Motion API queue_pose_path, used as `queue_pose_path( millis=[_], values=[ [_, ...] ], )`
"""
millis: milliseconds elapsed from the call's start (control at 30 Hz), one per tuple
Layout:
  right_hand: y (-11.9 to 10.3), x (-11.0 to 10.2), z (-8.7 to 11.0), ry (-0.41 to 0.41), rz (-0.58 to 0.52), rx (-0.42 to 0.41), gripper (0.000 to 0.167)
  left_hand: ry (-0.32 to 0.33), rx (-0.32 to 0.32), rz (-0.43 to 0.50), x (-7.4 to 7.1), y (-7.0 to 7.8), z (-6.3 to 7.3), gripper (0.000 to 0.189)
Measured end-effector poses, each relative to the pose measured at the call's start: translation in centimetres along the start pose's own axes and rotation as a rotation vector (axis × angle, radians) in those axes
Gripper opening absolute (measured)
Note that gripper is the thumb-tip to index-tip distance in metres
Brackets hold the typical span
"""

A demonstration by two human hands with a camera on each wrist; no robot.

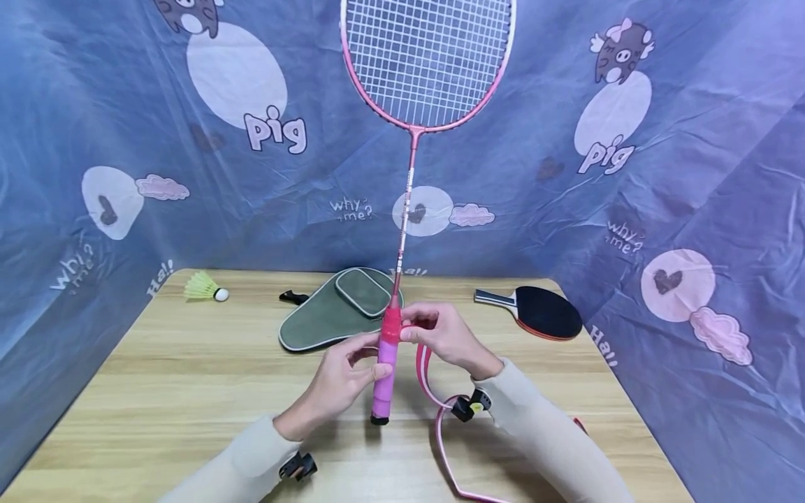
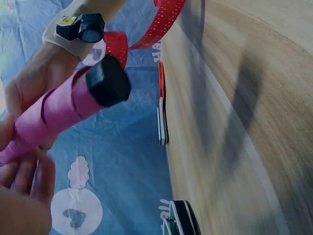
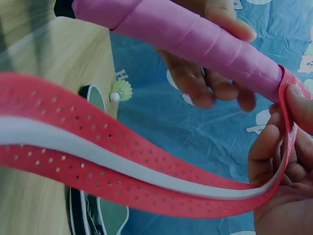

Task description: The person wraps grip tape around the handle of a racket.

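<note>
head view: at the far left corner of the wooden table point(image 1: 189, 377) i see a yellow shuttlecock with a white tip point(image 1: 204, 288). near the middle of the far edge lies an olive-green racket cover with pale piping point(image 1: 321, 314). next, the left hand point(image 1: 336, 381) is clamped on the purple wrapped handle point(image 1: 386, 349) of a red-framed badminton racket point(image 1: 405, 216), thumb in front, fingers behind. i have the racket raised above the middle of the table, long axis steep, butt toward the near edge, head tipped slightly right. the relation i'd watch: the right hand point(image 1: 443, 335) is nearer the handle's upper end, its thumb and fingers pinching a perforated red strip with a white stripe point(image 3: 146, 178) right against it, the slack trailing toward the near edge. by the far right corner lies a black table tennis paddle with a red edge point(image 1: 547, 312).
</note>
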State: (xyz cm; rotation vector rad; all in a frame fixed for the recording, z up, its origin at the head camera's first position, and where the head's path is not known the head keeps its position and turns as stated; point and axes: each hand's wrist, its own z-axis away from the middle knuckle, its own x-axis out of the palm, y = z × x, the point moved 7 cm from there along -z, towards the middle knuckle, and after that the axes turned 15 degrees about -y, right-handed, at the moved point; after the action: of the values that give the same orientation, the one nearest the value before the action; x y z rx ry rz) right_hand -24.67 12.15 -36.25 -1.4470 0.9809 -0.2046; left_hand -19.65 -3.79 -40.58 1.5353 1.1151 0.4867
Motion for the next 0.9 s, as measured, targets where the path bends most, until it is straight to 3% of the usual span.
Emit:
queue_pose_path(
  millis=[200,367,467,633,767,900],
  values=[
    [-0.1,-0.1,0.2,0.074,-0.024,0.001,0.024,0.144,0.083,-0.109,-0.4,0.6,0.5,0.048],
    [-0.6,0.1,0.4,0.145,0.024,-0.058,0.022,0.222,0.218,-0.376,-0.1,1.8,0.8,0.055],
    [-0.8,0.2,0.5,0.175,0.054,-0.084,0.021,0.248,0.237,-0.479,0.1,2.3,0.9,0.061],
    [-0.7,0.2,0.4,0.180,0.055,-0.060,0.020,0.228,0.183,-0.429,0.2,2.4,0.7,0.059],
    [-0.5,0.0,0.3,0.132,0.053,-0.006,0.021,0.196,0.096,-0.341,0.0,2.1,0.7,0.056],
    [-0.7,-0.1,0.3,0.084,0.074,0.011,0.024,0.178,0.054,-0.303,-0.1,1.8,0.7,0.055]
  ],
)
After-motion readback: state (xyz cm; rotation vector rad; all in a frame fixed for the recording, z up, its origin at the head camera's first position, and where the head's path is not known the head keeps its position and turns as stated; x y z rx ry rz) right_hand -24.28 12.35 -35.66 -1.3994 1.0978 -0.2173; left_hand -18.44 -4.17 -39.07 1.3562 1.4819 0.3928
